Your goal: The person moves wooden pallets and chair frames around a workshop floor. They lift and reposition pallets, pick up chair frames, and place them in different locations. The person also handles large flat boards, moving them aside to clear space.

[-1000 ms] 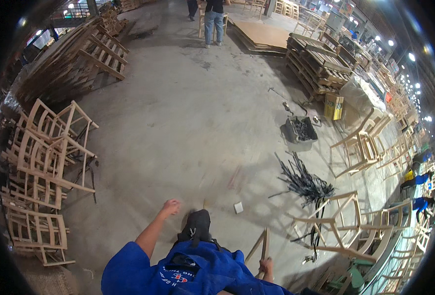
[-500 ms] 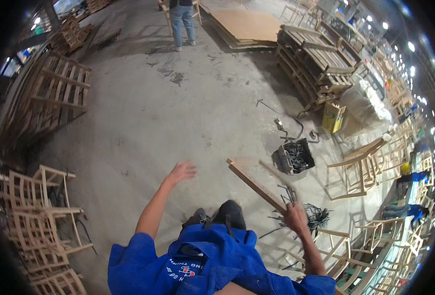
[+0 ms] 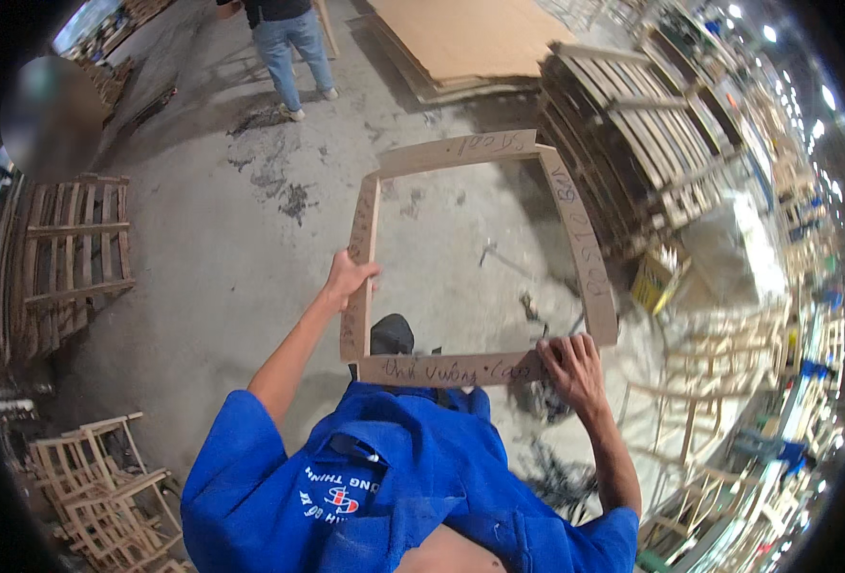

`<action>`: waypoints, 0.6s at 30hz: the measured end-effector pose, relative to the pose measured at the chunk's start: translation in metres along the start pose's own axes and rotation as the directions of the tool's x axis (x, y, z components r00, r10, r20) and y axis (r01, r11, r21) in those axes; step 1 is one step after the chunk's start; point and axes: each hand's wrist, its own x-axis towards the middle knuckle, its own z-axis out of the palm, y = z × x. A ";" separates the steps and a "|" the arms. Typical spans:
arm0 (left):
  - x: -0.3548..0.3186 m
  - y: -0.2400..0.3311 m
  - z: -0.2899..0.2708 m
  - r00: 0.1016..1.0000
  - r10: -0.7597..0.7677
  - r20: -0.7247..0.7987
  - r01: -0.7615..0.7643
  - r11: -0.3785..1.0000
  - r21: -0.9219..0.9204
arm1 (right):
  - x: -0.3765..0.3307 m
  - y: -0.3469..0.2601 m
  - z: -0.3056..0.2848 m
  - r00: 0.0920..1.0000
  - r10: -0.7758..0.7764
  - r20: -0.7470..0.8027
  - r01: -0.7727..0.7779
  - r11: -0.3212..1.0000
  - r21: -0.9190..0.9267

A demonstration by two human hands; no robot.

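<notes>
A four-sided wooden frame [image 3: 456, 153] is held up in front of my body, its flat face showing handwriting along the rails. My left hand [image 3: 348, 277] grips the left rail near its middle, with the thumb on the inner edge. At the near right corner, my right hand [image 3: 573, 371] is closed over the near rail, its fingers curled over the inner edge. The concrete floor [image 3: 441, 248] and a dark T-shaped tool [image 3: 503, 258] lying on it show through the opening. One dark shoe [image 3: 392, 334] appears behind the near left corner.
Slatted pallets [image 3: 623, 124] are stacked at the far right, beside brown sheets [image 3: 480, 43]. A yellow carton [image 3: 653, 282] stands near a plastic-wrapped bundle [image 3: 728, 253]. Wooden chair frames [image 3: 107, 487] fill the lower left. A person in jeans [image 3: 291, 53] stands far ahead.
The wooden frame has swung up from my right side and now faces me squarely. My left hand, empty before, has taken hold of its left rail. My view has turned somewhat.
</notes>
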 end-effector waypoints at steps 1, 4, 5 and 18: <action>0.037 0.008 -0.007 1.000 -0.002 -0.030 0.001 0.999 -0.048 | 0.041 0.030 0.003 0.999 -0.032 -0.005 0.032 0.999 -0.005; 0.162 0.070 -0.015 0.998 0.045 -0.046 -0.050 0.992 -0.116 | 0.174 0.129 0.011 0.998 -0.063 0.009 0.063 0.998 0.022; 0.211 0.095 -0.017 0.996 0.074 -0.044 -0.079 0.988 -0.130 | 0.218 0.163 0.021 0.996 -0.078 0.032 0.077 0.997 0.026; 0.774 0.421 0.031 0.994 -0.023 0.107 0.036 0.991 -0.127 | 0.704 0.597 0.041 0.971 0.239 -0.004 -0.205 0.843 0.497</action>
